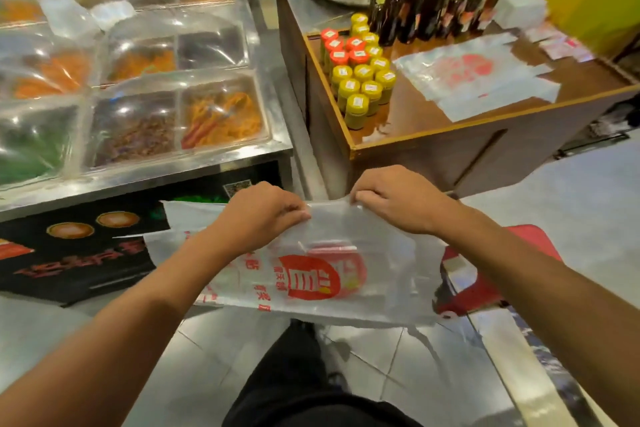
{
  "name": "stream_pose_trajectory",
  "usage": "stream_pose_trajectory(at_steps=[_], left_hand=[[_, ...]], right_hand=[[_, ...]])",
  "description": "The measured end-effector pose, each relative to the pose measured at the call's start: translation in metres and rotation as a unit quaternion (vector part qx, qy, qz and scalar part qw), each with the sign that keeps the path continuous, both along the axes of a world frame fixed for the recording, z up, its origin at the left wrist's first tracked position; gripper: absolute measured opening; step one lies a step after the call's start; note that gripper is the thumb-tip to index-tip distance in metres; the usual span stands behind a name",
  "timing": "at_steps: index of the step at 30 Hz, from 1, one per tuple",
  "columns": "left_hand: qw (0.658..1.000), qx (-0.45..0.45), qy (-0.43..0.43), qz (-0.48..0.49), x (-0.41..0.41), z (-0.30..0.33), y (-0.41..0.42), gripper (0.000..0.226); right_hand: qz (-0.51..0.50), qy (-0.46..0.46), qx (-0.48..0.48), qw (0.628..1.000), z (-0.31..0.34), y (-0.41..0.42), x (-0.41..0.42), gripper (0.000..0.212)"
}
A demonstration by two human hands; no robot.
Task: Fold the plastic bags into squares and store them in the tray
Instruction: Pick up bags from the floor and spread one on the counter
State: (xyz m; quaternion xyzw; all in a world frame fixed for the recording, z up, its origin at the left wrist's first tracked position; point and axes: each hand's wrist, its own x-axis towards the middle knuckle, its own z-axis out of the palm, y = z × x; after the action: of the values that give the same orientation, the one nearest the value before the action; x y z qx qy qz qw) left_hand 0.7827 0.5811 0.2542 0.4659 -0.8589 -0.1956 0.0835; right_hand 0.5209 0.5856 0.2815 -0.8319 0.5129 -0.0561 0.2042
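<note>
A translucent plastic bag (311,270) with a red printed logo hangs in the air in front of me, spread flat between both hands. My left hand (263,215) pinches its far edge left of the middle. My right hand (394,198) pinches the same edge further right. Another plastic bag (478,80) with red print lies flat on the wooden tray (485,120) at the upper right, beside small jars. My forearms cover part of the held bag.
Yellow- and red-capped jars (360,69) and dark bottles (433,3) fill the tray's left and back. A steel counter (145,170) with covered food bins stands on the left. A red stool (485,274) is under my right arm. Tiled floor lies below.
</note>
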Motion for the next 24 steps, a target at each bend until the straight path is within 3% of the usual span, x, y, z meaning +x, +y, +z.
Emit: stream_pose_trajectory(at_steps=[5, 10, 14, 19, 24], left_hand=[[0.999, 0.006, 0.032, -0.025, -0.051, -0.016, -0.066, 0.021], [0.993, 0.014, 0.066, -0.099, -0.097, -0.018, -0.14, 0.019], [0.975, 0.048, 0.093, -0.196, -0.13, -0.018, -0.196, 0.014], [0.954, 0.107, 0.086, -0.267, -0.171, -0.021, -0.254, 0.009], [0.953, 0.115, 0.059, -0.273, -0.219, -0.029, -0.312, 0.01]], right_hand=[[-0.046, 0.063, 0.041, 0.996, -0.01, -0.04, -0.032, 0.018], [-0.119, 0.088, -0.015, 0.989, -0.01, -0.086, -0.082, 0.022], [-0.16, 0.016, -0.106, 0.981, -0.02, -0.114, -0.124, 0.013], [-0.172, -0.018, -0.139, 0.975, -0.03, -0.141, -0.18, 0.002], [-0.217, -0.052, -0.158, 0.962, -0.035, -0.167, -0.258, 0.004]])
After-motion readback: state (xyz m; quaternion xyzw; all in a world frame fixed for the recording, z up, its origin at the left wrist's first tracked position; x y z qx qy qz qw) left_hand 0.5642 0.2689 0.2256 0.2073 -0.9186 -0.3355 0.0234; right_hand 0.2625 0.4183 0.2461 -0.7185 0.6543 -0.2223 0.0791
